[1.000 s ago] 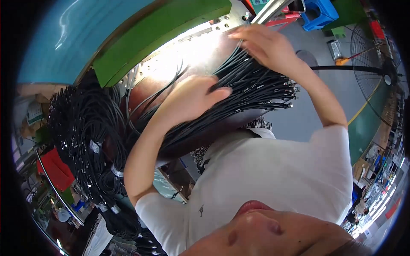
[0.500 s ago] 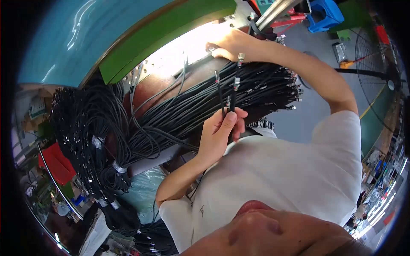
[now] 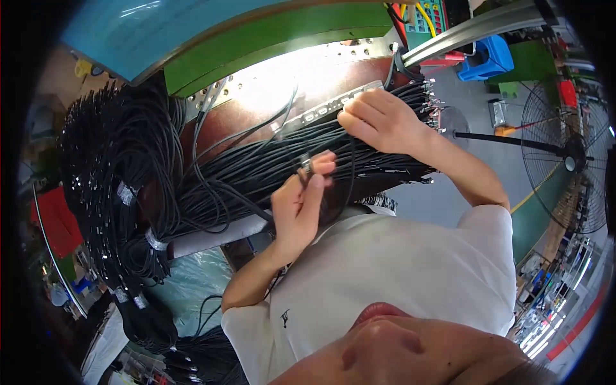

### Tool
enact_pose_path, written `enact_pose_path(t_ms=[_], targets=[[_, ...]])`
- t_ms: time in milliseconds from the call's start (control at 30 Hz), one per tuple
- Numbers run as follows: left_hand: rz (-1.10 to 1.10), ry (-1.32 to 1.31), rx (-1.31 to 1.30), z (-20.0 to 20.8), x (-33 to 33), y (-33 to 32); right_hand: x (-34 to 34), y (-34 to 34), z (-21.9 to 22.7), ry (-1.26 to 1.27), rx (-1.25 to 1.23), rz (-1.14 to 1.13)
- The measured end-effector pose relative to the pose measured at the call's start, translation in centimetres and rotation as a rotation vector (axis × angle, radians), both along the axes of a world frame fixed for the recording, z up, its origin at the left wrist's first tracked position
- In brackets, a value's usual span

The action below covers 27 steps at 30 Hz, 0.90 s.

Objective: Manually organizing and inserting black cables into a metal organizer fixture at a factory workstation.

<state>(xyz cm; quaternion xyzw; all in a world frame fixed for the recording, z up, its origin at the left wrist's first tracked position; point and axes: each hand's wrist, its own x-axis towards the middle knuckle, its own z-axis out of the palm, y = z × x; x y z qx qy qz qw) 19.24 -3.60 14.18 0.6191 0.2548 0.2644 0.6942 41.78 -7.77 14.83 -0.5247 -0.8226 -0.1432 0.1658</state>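
Observation:
My left hand (image 3: 296, 208) is raised over a brown bench (image 3: 256, 122) and pinches one thin black cable just below its small metal plug (image 3: 306, 167). That cable loops down from my fingers. My right hand (image 3: 378, 119) lies on a thick bundle of black cables (image 3: 256, 170) spread across the bench, its fingertips at a long grey strip of sockets (image 3: 327, 108). Many metal plug ends (image 3: 431, 102) stick out at the right side of the bundle.
Big coils of black cable, bound with silver tape (image 3: 109, 186), hang at the left. A green panel (image 3: 256, 38) backs the bench. A blue stool (image 3: 487, 58) and a standing fan (image 3: 568, 160) are on the grey floor to the right. A clear plastic bag (image 3: 186, 282) lies below the bench.
My left hand has left the top of the bundle and drawn back toward me, now holding one cable by its plug. My right hand came down from the bench's far edge onto the bundle.

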Motion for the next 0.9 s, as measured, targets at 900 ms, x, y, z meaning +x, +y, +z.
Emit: enact_pose_path(t_ms=[900], targets=[[-0.074, -0.011, -0.388, 3.1, 1.0, 3.0, -0.1, 2.3, -0.5, 0.441, -0.036, -0.18]])
